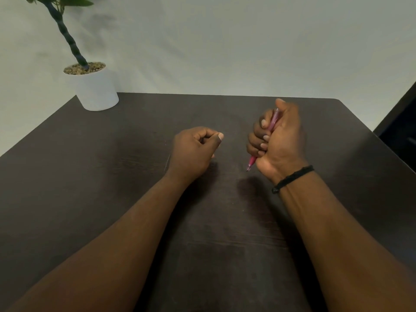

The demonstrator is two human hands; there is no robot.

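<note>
Here, right hand (pixel 278 138) fisted round pink pen (pixel 271 126), tip down, left hand (pixel 193 149) curled, holding nothing

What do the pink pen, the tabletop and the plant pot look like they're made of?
Pen: probably plastic; the glossy, slightly translucent pink barrel suggests it.
Tabletop: dark brown wood or wood-look laminate, matte, with faint grain streaks.
Plant pot: smooth matte white, either ceramic or plastic; the look leaves it open.
</note>
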